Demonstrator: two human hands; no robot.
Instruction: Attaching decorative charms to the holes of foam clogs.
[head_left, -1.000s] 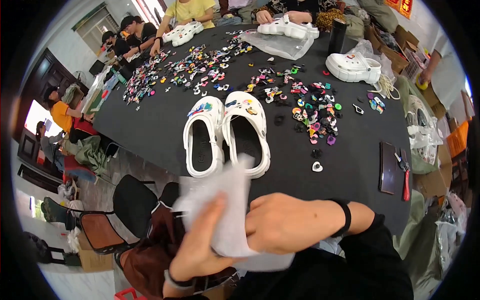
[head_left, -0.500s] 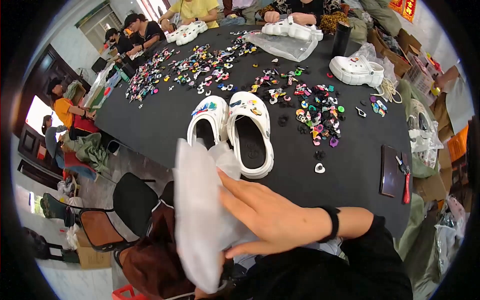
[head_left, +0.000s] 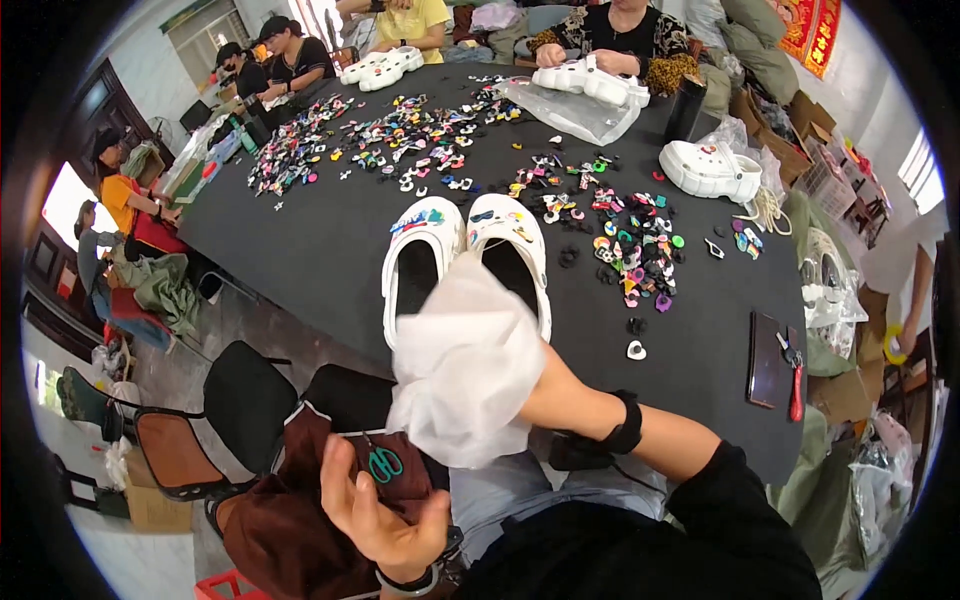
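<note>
My right hand (head_left: pixel 537 386) is shut on a crumpled white translucent bag (head_left: pixel 468 368), which covers most of its fingers. It holds the bag just above the near edge of the black table (head_left: pixel 300 260), over the heels of a pair of white clogs (head_left: pixel 423 262) decorated with small coloured charms. My left hand (head_left: pixel 385 512) hangs lower, over my lap, palm up with fingers apart and nothing in it. It is beside a brown bag (head_left: pixel 300 500) with green-handled scissors (head_left: pixel 384 464) lying on it.
Several small coloured charms (head_left: pixel 630 250) are scattered across the table. More white clogs (head_left: pixel 708 170) lie farther off, with a black bottle (head_left: pixel 685 108) and a dark flat case (head_left: pixel 768 345) beside a red-handled tool (head_left: pixel 795 378). Other people sit along the far side. Chairs (head_left: pixel 245 400) stand at left.
My left hand has let go of the white bag and dropped toward my lap. My right hand has lifted the bag forward to the clogs' heels.
</note>
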